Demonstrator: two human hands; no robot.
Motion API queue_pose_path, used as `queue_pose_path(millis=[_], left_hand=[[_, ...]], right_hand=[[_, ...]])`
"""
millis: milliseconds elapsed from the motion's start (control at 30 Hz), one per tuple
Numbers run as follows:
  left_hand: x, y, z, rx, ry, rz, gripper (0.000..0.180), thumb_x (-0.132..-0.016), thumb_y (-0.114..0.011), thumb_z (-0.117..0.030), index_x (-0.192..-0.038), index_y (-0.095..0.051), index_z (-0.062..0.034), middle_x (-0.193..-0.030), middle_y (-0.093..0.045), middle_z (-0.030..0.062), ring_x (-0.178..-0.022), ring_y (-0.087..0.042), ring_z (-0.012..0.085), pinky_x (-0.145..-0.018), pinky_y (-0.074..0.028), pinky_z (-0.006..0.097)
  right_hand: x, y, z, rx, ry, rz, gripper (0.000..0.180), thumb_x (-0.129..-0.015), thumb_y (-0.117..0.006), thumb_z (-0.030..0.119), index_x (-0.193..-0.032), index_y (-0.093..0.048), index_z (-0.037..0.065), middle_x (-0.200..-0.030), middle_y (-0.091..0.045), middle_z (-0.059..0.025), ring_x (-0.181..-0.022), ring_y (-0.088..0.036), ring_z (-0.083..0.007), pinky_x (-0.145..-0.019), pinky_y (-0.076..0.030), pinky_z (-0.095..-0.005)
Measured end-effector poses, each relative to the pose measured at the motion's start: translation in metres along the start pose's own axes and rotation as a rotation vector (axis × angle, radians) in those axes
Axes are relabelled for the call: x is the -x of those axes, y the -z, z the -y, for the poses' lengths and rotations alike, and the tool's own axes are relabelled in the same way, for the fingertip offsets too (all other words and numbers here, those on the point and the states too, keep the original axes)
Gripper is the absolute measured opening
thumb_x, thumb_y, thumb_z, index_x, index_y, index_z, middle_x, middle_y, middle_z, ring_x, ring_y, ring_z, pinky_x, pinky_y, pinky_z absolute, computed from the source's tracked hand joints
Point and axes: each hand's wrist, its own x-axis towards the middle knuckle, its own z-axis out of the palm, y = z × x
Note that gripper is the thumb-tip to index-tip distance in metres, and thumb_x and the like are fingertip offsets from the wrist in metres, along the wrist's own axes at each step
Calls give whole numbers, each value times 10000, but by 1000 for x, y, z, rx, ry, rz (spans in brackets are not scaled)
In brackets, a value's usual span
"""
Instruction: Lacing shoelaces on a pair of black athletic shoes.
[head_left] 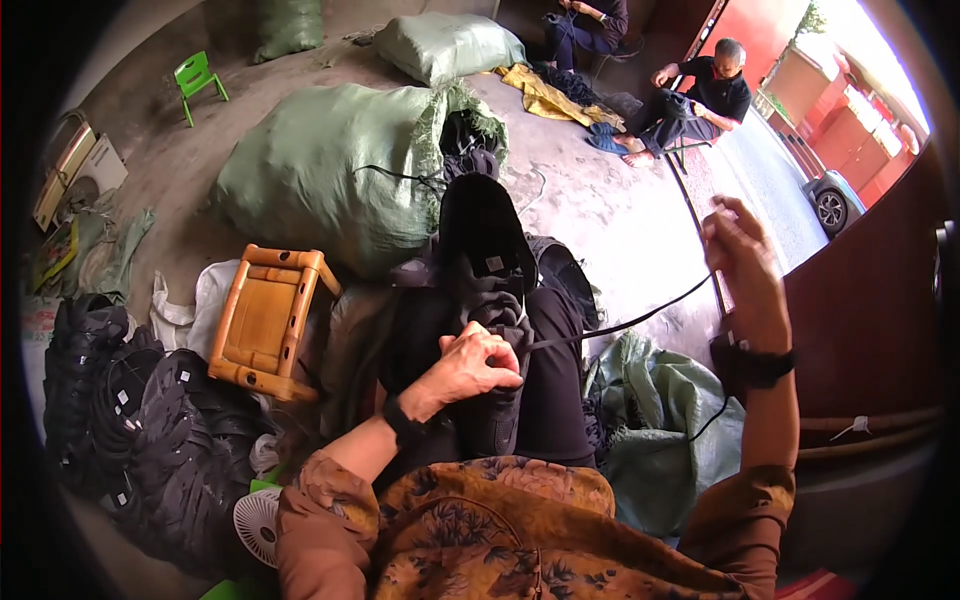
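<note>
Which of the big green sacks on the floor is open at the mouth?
The large green sack nearest the person, just beyond the wooden stool. Its frayed mouth gapes with dark items spilling out; the sack by the seated people and the far one show no opening.

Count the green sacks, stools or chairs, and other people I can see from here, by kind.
Large green woven sacks: 3 (big one, far one, one by the wall)
Seats: 2 (wooden stool, green plastic chair)
Other people seated: 2 (one, another)
Total: 7
</note>
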Motion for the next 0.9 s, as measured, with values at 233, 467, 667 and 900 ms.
queue_pose_path(millis=[233,467,667,900], left_hand=[[3,-19,2,-89,43,-238,109,-670,-762,-212,-730,-685,-163,-741,-622,-64,-930,-536,143,-858,-369,332],[-19,-34,-15,-198,15,-242,140,-669,-771,-244,-733,-670,-171,-769,-646,-65,-954,-518,174,-816,-301,425],[-9,-9,-5,-201,-37,-73,189,-659,-777,-221,-817,-687,-169,-808,-630,-70,-960,-518,157,-863,-310,387],[8,7,6,-189,-68,-64,280,-680,-758,-173,-944,-677,-131,-955,-625,-5,-996,-538,215,-877,-412,386]], right_hand=[[8,-40,-12,38,-86,193,185,-980,-561,237,-1086,-597,90,-686,-575,4,-512,-387,-19,-463,-294,-180],[-28,28,112,896,983,-169,276,-967,-523,59,-1235,-574,14,-993,-622,-58,-855,-582,-136,-783,-474,-298],[-6,26,110,293,682,-187,259,-903,-542,11,-1153,-578,-47,-874,-559,-34,-664,-435,-53,-614,-385,-192],[14,10,-52,298,113,-105,287,-929,-536,144,-1187,-599,36,-722,-636,0,-507,-357,-6,-460,-269,-187]])
